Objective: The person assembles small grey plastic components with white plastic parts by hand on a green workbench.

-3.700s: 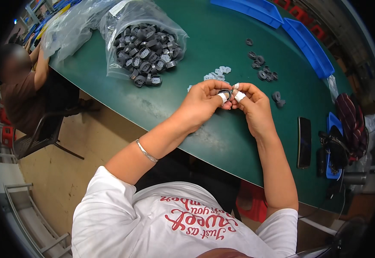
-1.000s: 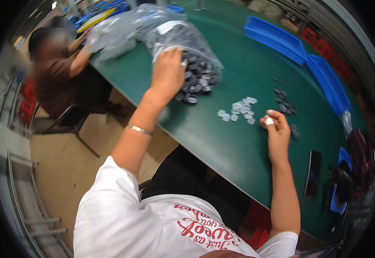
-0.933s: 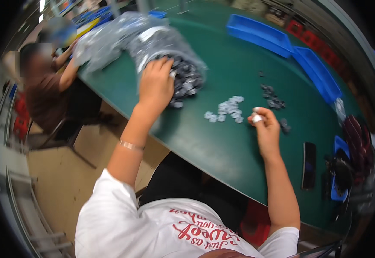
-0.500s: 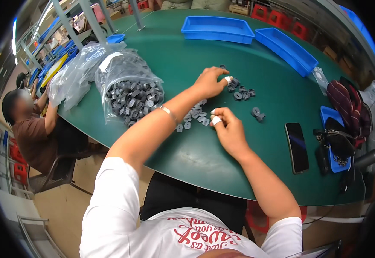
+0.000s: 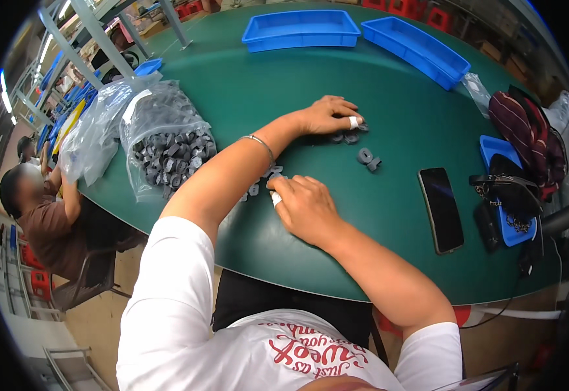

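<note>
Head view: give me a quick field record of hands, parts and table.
left hand: reached out across the right arm, fingers on dark ring parts
right hand: on table, by small grey parts
loose rings: two, just right of left hand
bag: clear, full of dark rings, at left
trays: two blue, far edge
phone: screen dark, at right
table: green
co-worker: seated at far left

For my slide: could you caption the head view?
Left hand reaches dark rings on a green table; right hand rests by pale pieces.
</note>
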A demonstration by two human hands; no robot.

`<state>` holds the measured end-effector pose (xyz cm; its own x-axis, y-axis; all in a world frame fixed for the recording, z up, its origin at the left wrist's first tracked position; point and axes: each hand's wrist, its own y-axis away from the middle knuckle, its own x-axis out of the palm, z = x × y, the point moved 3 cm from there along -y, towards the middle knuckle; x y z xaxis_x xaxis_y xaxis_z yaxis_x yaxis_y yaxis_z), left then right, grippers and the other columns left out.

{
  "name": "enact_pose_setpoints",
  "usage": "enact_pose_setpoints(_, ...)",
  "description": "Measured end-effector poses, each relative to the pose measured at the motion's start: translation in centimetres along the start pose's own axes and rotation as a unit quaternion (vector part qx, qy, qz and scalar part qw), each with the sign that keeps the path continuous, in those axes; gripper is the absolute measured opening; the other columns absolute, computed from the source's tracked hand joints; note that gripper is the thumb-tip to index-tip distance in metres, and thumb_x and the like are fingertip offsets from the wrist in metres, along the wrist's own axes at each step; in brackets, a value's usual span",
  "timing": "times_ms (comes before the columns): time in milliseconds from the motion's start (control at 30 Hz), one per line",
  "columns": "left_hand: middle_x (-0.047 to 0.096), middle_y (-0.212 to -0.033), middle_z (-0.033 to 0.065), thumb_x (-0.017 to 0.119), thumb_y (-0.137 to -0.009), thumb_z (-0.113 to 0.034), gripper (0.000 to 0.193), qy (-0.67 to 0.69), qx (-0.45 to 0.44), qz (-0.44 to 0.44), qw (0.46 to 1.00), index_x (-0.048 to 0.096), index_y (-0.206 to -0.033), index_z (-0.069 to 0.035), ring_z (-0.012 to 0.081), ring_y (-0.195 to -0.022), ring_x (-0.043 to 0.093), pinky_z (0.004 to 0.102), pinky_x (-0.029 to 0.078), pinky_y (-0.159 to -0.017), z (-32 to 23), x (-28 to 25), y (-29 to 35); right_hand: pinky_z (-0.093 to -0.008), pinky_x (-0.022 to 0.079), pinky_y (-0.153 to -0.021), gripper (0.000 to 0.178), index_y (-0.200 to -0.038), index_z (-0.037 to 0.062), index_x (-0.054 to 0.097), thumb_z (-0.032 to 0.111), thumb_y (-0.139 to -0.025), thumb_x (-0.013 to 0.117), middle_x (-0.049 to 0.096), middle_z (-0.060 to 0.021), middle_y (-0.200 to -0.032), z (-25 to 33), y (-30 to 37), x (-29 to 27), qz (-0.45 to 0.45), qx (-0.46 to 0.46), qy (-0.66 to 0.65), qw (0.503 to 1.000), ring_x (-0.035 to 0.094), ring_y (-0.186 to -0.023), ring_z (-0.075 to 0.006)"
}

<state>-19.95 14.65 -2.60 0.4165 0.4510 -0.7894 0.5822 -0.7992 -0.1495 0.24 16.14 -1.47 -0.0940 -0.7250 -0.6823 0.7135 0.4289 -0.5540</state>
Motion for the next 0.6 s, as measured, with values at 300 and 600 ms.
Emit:
enact_pose_setpoints(300, 0.045, -0.143, 0.0124, 0.046, -0.097, -0.048, 0.056, 0.220, -0.063, 0.005, 0.973, 0.053, -0.132, -0.007, 0.0256, -0.131, 0.042, 0.0348, 0.033, -0.109, -6.5, -1.9, 8.7, -0.0418, 0.049, -0.067, 0.016, -0.091, 0.0056, 0.060, 0.004, -0.076, 0.060, 0.063, -0.0115, -0.073, 0.1, 0.4, -0.4, -0.055, -0.021, -0.016, 0.998, 0.062, -0.071, -0.0294)
enact_pose_setpoints(600, 0.037, -0.144, 0.0229, 0.040, -0.100, -0.035, 0.052, -0.142, -0.125, -0.199, 0.962, 0.039, -0.140, -0.002, 0.0366, -0.138, 0.028, 0.0442, 0.022, -0.114, -2.8, -1.2, 21.7, -0.0341, 0.046, -0.054, 0.009, -0.095, 0.0034, 0.060, 0.007, -0.087, 0.058, 0.061, -0.0108, -0.070, -1.2, 0.1, -0.3, -0.123, 0.159, -0.148, 0.968, 0.060, -0.058, -0.0223)
